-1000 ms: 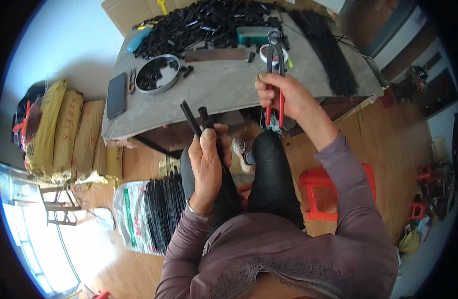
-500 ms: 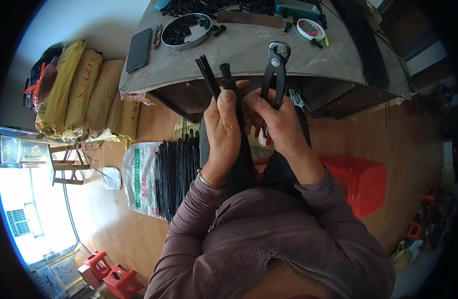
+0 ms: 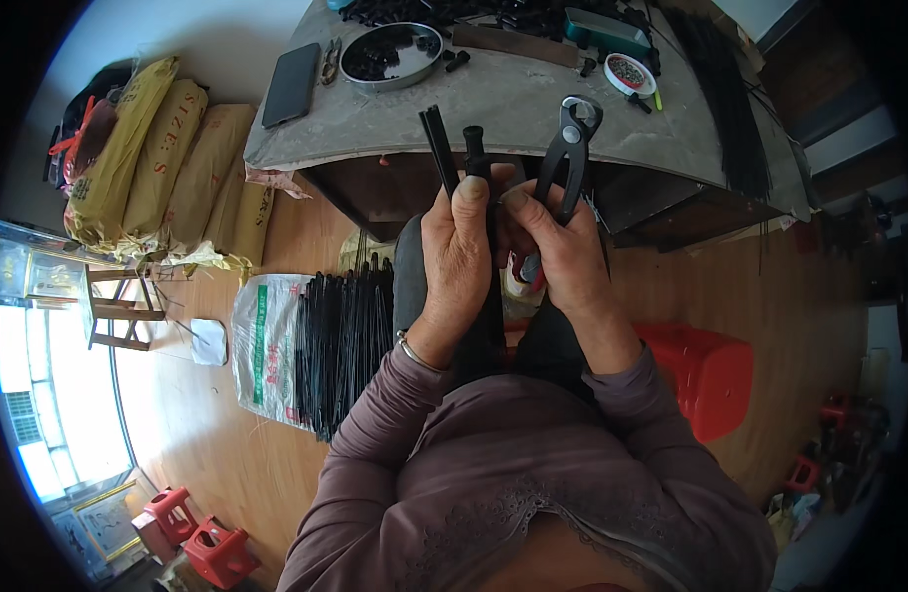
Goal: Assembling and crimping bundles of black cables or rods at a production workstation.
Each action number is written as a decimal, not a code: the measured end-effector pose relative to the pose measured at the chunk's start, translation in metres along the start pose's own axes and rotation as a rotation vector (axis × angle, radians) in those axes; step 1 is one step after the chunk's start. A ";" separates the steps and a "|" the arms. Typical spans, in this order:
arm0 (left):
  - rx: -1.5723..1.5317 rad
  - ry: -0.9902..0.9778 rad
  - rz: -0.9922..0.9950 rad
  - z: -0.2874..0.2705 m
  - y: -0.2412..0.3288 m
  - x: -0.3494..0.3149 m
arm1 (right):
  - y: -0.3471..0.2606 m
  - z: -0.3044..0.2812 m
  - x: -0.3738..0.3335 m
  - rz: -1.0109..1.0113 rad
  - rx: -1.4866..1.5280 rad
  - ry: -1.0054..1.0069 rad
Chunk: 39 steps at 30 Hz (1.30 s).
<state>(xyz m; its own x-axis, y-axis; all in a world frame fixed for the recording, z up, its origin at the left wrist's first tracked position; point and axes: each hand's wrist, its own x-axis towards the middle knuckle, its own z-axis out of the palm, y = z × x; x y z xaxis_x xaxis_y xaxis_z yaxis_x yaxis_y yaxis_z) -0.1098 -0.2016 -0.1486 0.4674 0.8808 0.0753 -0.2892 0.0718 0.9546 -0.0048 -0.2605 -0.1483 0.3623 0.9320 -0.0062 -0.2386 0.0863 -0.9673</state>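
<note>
Left hand (image 3: 459, 237) is gripping black rods (image 3: 436, 143) and a collared tube (image 3: 476, 150), right hand (image 3: 565, 247) pincers (image 3: 570, 135); work is looking unfinished, black fittings (image 3: 489, 16) lying heaped at twelve o'clock.

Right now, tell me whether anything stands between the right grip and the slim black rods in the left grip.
Yes: in this view, the knob-ended black piece and the thumb of the left grip stand between the right grip and the slim black rods.
</note>
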 end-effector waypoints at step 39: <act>-0.080 -0.274 -0.173 -0.001 0.007 0.006 | -0.077 -0.051 -0.051 0.732 -0.191 -0.464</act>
<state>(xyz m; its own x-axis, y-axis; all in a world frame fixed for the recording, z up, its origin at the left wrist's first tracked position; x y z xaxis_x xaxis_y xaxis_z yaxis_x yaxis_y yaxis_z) -0.1100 -0.1951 -0.1424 0.7194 0.6946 -0.0004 -0.2455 0.2548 0.9353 0.0406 -0.3328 -0.0861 -0.2341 0.7827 -0.5767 -0.0978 -0.6091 -0.7870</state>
